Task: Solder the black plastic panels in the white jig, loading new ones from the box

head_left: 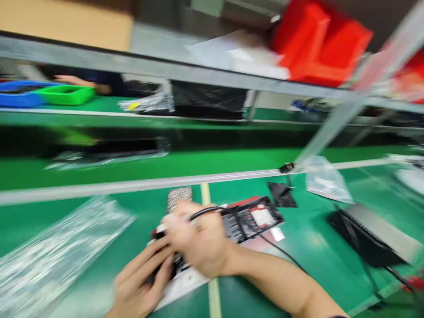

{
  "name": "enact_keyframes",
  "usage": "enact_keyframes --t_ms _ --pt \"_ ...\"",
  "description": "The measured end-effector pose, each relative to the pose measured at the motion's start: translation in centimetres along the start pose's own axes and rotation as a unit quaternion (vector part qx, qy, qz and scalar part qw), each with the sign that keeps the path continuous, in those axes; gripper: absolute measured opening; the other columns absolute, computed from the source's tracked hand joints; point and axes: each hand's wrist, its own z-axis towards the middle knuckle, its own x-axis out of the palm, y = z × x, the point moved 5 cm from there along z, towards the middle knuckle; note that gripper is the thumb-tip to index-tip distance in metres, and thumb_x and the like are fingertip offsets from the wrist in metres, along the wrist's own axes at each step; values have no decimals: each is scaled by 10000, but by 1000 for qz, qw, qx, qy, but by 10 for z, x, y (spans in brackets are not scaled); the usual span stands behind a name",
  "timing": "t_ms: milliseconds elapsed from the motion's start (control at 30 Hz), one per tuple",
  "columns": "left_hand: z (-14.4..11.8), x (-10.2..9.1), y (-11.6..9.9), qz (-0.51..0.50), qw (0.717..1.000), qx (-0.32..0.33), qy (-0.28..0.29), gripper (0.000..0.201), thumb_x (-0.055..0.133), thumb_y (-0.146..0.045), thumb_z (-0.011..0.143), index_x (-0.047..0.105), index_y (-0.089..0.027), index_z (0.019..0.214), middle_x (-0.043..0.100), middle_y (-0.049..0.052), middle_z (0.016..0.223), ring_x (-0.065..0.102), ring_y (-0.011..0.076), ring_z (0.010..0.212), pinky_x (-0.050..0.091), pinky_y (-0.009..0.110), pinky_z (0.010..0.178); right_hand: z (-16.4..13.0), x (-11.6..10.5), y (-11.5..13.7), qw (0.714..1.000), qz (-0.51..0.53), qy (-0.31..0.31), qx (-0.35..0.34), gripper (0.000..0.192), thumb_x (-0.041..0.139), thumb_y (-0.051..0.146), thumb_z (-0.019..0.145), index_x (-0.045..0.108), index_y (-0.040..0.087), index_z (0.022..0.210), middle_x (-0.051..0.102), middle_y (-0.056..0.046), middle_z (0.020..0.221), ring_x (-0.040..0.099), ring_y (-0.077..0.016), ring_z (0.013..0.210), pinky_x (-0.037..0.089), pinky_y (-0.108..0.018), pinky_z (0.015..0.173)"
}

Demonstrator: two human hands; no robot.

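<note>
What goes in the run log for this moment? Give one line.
left hand: on circuit board, grip unclear | right hand: shut on black tool | clear bag: left on green table | image blurred

Right hand [198, 240] comes in from the lower right on a bare forearm, fingers curled in a closed grip. Left hand [141, 282] sits just below it, palm down, fingers stretched forward and touching the right.

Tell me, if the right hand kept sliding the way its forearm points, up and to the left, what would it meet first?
Probably the small silvery ribbed part just beyond the knuckles of the right hand, then the pale rail edging the green bench. The picture is blurred, so depth is uncertain.
</note>
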Motion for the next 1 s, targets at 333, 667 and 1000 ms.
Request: enact_keyframes --t_ms 333,667,1000 --pt "2 1 2 -70 996 -38 35 291 581 -68 919 741 -147 1149 743 125 1212 745 199 1078 628 294 944 -3 -8 -5 994 103 -24 -39 420 545 355 1039 438 202 664 395 42 570 345 -78 486 265 -242 452" --pt "2 0 1 -72 997 -29 18 268 599 -66 908 744 -142 1120 752 127 1198 758 200 1054 639 290 934 1 -4 2 991 125 -24 -49 400 542 340 1037 456 195 674 371 62 529 326 -60 441 279 -198 404" --pt "1 0 2 -77 997 -29 13 264 600 -65 911 745 -136 1119 750 138 1195 755 201 1056 646 289 919 4 -4 4 988 146 -43 -31 422 597 371 1002 440 209 646 340 69 494 302 -70 413 266 -207 369"
